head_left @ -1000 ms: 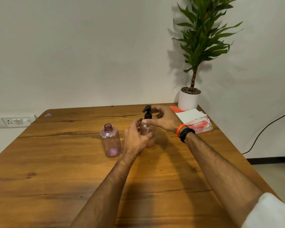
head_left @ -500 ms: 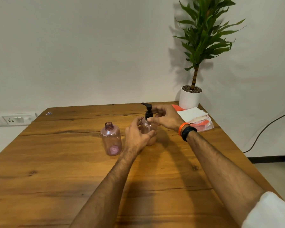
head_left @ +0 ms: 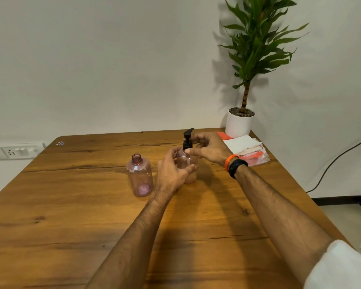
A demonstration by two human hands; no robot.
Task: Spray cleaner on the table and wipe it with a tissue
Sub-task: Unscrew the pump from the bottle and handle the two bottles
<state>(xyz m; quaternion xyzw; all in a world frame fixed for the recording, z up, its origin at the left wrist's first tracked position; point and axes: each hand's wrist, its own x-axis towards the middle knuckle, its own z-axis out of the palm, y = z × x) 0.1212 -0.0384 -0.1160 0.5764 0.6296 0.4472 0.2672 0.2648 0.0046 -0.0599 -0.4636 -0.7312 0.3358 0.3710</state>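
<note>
A pink see-through cleaner bottle (head_left: 188, 176) with a black pump head (head_left: 187, 140) stands upright near the middle of the wooden table (head_left: 75, 215). My left hand (head_left: 170, 171) curls round the bottle's body from the left. My right hand (head_left: 209, 148) reaches in from the right, and its thumb and fingers pinch the pump's black collar at the neck. The nozzle points up and to the right. A stack of white tissues (head_left: 243, 143) lies on an orange-and-clear pack at the table's back right, just behind my right wrist.
A second pink bottle (head_left: 140, 176) with no cap stands left of my left hand. A white pot with a tall green plant (head_left: 239, 124) sits at the back right corner. Wall sockets (head_left: 15, 152) are at the left, and a black cable (head_left: 340, 157) hangs at the right.
The pump head has turned under my right fingers; its nozzle pointed left before and now points right. Both hands stay at the bottle, which has not shifted on the table.
</note>
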